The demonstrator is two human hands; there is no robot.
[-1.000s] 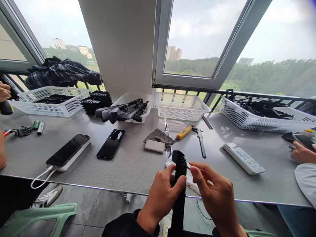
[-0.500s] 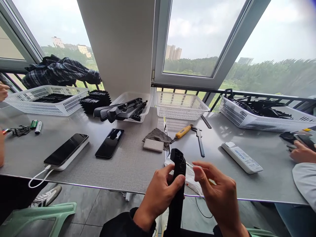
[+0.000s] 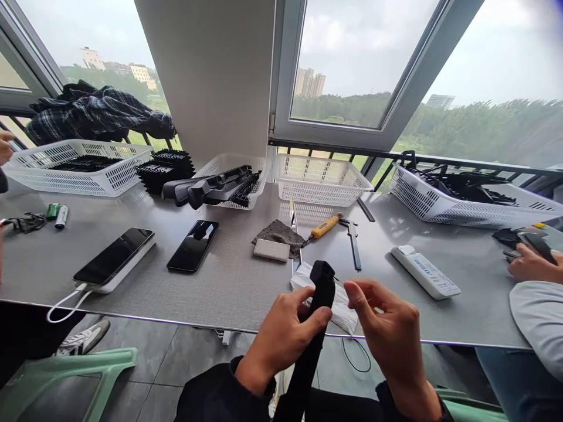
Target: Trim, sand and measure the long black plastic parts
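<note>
Turned and leaning further over than half a second ago, the black bar (image 3: 323,284) shows less of its slotted face, and its lower end has swung to the left. A thin rod (image 3: 339,282) now shows between the bar and the right hand (image 3: 389,322), pointing at the bar's upper end; whether it touches is too small to tell. The right grip is narrow, thumb and forefinger pinched together on the rod. The left hand (image 3: 284,331) has its grip closed around the bar, thumb across the near side, below the upper end. The bar is held up in front of the edge of the table (image 3: 237,296), its lower end running down toward the lap.

Behind the hands, white wrapping (image 3: 347,310) lies at the table's edge. Farther back is a dark cloth (image 3: 278,232) with a pale slab (image 3: 271,250) at its front, then a yellow-handled tool (image 3: 325,227) with a caliper (image 3: 354,249) just beside it. To the left lies a black phone (image 3: 193,246); to the right, a white block (image 3: 424,272) with a printed label. Along the window, a right-hand basket (image 3: 444,214) holds black parts. At the far right, another person's hand (image 3: 530,264) holds a dark object.
</note>
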